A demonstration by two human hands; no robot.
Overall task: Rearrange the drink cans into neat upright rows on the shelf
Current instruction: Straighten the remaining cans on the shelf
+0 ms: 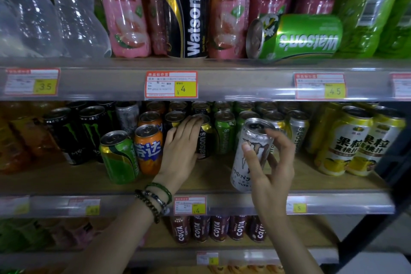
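White and silver, the Monster can [251, 155] is the one to watch. The right hand [274, 171] pinches it, thumb on the front and fingers curled behind. It sits at the front of the middle shelf [213, 171], its top tipped toward one o'clock. I cannot tell whether its base touches the wood.

At its nine o'clock, the left hand [180, 151], beaded bracelets [155, 198] on its wrist, wraps its fingers round a black Watson's can [205, 140] standing upright in the rows. Just beside that hand, at its nine o'clock, an orange can [149, 149] stands at the front. A green can [120, 155] touches the orange one and leans toward eleven o'clock. Black Monster cans [73, 133] stand farther along at nine o'clock.

Green Watson's cans [224, 135] stand upright between the two hands. Yellow juice cans [347, 142] fill the three o'clock end.

At twelve o'clock, on the shelf above, one green Watson's can [295, 36] lies on its side with its lid facing nine o'clock. A tall black Watson's can [186, 11] stands among pink bottles [126, 13]. At six o'clock, below, stand Costa bottles [220, 228].
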